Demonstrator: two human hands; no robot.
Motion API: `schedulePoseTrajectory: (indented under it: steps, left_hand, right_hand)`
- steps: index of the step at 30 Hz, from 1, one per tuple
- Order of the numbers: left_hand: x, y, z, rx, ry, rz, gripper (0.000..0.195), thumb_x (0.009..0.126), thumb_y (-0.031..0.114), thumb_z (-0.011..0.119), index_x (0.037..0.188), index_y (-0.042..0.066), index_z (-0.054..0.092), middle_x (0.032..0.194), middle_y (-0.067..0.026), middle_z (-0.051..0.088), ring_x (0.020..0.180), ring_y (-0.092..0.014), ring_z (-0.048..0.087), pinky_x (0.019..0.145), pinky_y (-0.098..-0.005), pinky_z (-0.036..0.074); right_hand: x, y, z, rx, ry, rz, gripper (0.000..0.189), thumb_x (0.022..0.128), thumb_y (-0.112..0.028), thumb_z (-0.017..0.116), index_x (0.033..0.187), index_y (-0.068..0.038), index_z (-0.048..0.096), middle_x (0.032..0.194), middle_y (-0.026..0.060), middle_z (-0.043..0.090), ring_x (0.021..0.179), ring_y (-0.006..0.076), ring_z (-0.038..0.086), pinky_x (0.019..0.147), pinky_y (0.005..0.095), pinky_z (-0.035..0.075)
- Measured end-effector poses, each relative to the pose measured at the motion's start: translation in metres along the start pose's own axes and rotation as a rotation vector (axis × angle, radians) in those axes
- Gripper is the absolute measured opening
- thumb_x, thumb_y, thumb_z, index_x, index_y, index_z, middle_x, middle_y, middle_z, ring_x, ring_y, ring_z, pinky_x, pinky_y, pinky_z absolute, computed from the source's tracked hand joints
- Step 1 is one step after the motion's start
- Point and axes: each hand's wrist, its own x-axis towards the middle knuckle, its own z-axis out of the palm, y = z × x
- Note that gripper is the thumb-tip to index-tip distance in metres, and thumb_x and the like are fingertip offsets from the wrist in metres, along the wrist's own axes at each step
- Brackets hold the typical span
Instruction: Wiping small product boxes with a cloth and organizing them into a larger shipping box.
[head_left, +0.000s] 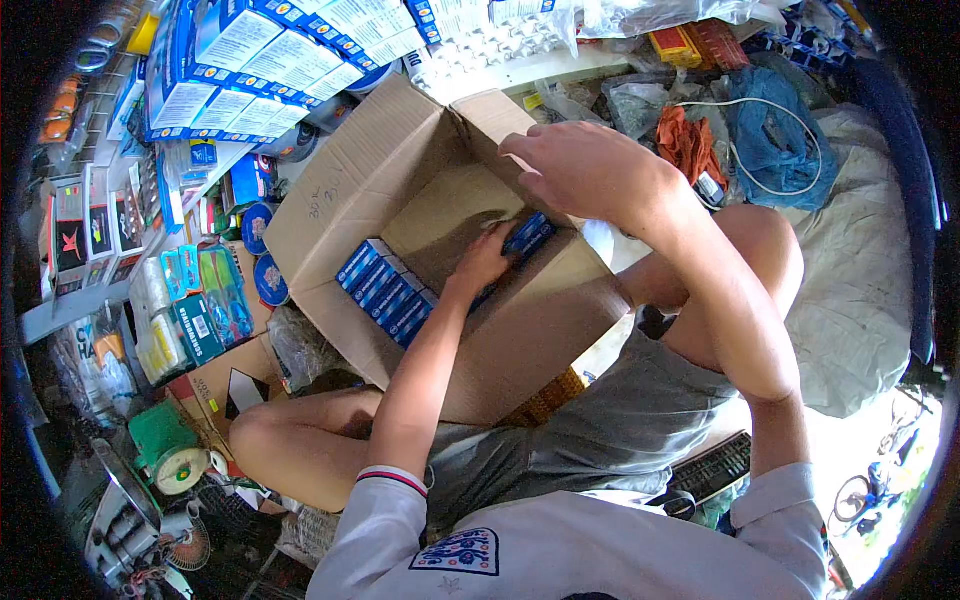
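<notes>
A large open cardboard box (352, 180) stands tilted before me between my bent legs. My left hand (487, 255) reaches down inside it and touches a small blue box (529, 234) by the right wall; whether the fingers grip it is hard to see. A row of small blue-and-white boxes (386, 292) lies along the left part of the box's floor. Part of the floor between the two groups is shaded. My right hand (574, 169) rests at the box's right rim, by a raised flap (491, 116), its fingers bent and partly hidden.
Stacked blue-and-white cartons (247, 75) rise at the upper left. Packaged goods, a screwdriver carton (199, 328) and a green scale (161, 442) stand at the left. A blue plastic bag (784, 150) with a white cable lies at the right, near a pale sack (847, 300).
</notes>
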Motion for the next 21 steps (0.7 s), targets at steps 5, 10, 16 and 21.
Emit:
schedulePoseTrajectory:
  steps: [5,10,16,21]
  left_hand:
    - [-0.049,-0.02,-0.02,0.039,-0.141,-0.145,0.074,0.085,0.024,0.074,0.15,0.01,0.041,0.139,-0.0292,0.055,0.128,-0.042,0.055,0.11,-0.0465,0.043]
    - [-0.096,-0.05,-0.019,0.165,-0.183,-0.147,0.081,0.084,0.024,0.074,0.152,0.007,0.035,0.134,-0.0315,0.057,0.123,-0.043,0.058,0.104,-0.0487,0.047]
    - [-0.097,-0.042,-0.018,0.212,-0.152,-0.087,0.08,0.083,0.021,0.073,0.152,0.007,0.035,0.126,-0.0295,0.062,0.118,-0.044,0.06,0.098,-0.0506,0.05]
    - [-0.099,-0.044,-0.011,0.238,-0.084,-0.108,0.071,0.082,0.022,0.074,0.144,0.006,0.045,0.118,-0.0265,0.066,0.114,-0.043,0.062,0.096,-0.051,0.051]
  right_hand:
    - [-0.009,0.01,-0.007,-0.029,-0.037,0.078,0.034,0.099,-0.02,0.056,0.129,-0.006,0.057,0.119,0.0166,0.067,0.113,0.036,0.064,0.101,0.0454,0.049]
    - [-0.008,0.005,-0.004,-0.034,0.271,-0.119,0.023,0.094,-0.017,0.056,0.111,-0.003,0.063,0.099,0.0194,0.071,0.096,0.0366,0.071,0.085,0.0466,0.057]
    - [-0.006,0.0,-0.008,0.004,-0.031,0.008,0.033,0.099,-0.02,0.056,0.13,-0.007,0.056,0.121,0.0172,0.067,0.116,0.0358,0.062,0.101,0.0458,0.049]
    - [-0.003,-0.003,-0.01,-0.038,-0.073,0.022,0.033,0.101,-0.022,0.054,0.131,-0.008,0.055,0.123,0.0162,0.066,0.118,0.0353,0.061,0.101,0.0459,0.048]
